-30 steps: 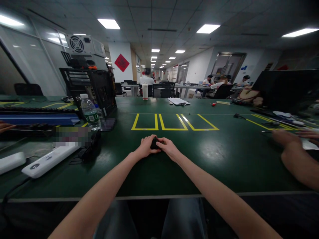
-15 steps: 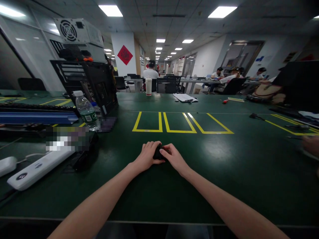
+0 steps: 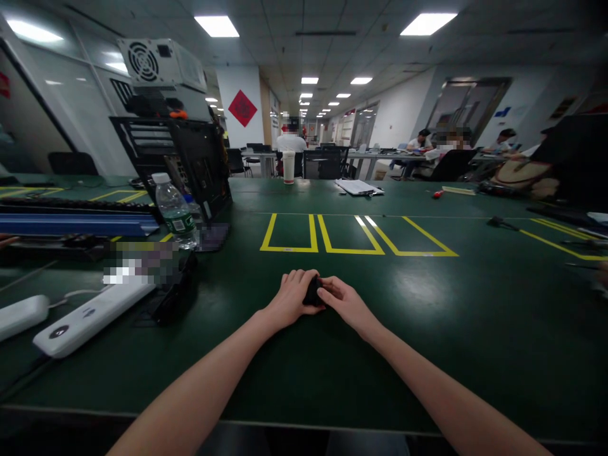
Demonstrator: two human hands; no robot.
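Observation:
A small black object [image 3: 312, 292] sits between my two hands, low over the green table [image 3: 332, 367]; its kind cannot be made out. My left hand [image 3: 295, 294] curls around its left side, with the thumb in front and the fingers over the top. From the right, my right hand [image 3: 346, 303] pinches at the object's right edge with thumb and fingertips. Much of the object is hidden behind my fingers. Beyond the hands, yellow tape outlines [image 3: 289, 249] mark the tabletop.
To the left are a white power strip [image 3: 90, 320], a water bottle [image 3: 175, 212] and an open black computer case [image 3: 199, 161]. A white cup [image 3: 288, 167] and a clipboard [image 3: 358, 187] stand farther back. Another person's hand shows at the right edge.
The whole view has shifted slightly, so things appear farther right. Both hands stay around the black object, and the right fingers have moved a little on its edge.

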